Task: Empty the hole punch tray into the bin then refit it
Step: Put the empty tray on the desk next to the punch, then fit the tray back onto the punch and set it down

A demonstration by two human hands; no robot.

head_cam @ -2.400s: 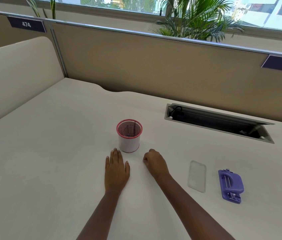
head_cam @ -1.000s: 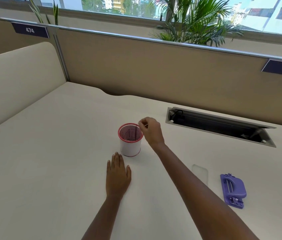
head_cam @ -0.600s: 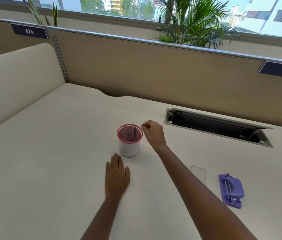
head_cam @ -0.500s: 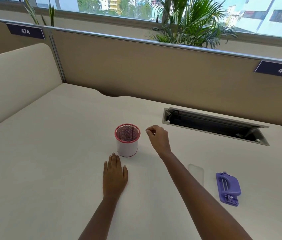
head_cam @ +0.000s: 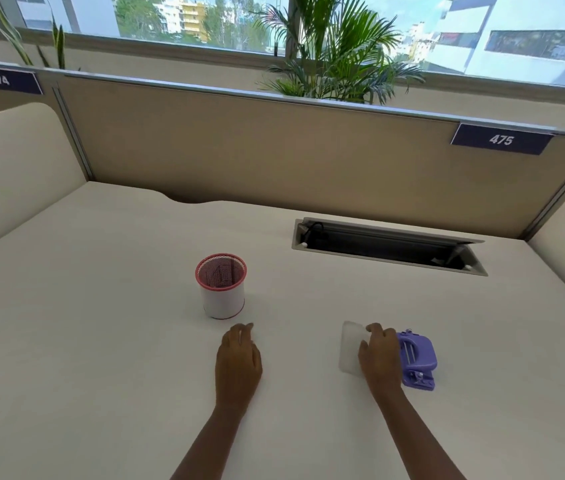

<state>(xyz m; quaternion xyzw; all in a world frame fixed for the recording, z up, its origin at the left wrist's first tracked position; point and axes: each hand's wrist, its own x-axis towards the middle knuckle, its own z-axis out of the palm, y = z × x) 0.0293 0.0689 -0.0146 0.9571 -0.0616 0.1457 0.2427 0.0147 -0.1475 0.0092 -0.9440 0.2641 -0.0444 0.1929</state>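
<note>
The clear plastic hole punch tray (head_cam: 348, 348) lies flat on the desk, just left of the purple hole punch (head_cam: 418, 358), which lies upside down. My right hand (head_cam: 380, 355) rests on the tray's right half. Its fingers curl over the far edge, its thumb presses on top, and it hides part of the tray and the punch's left side. The bin, a small white mesh cup with a red rim (head_cam: 222, 289), stands upright further left and back. My left hand (head_cam: 239, 358) lies palm down on the desk in front of the bin, holding nothing.
An open cable slot (head_cam: 388, 245) is cut into the desk behind the punch. A beige partition (head_cam: 274, 150) closes the back, and cream side panels (head_cam: 14, 168) stand at the left and right edges.
My right hand has left the bin's rim and come back right and toward me, landing on the clear tray. My left hand, the bin and the punch stay put.
</note>
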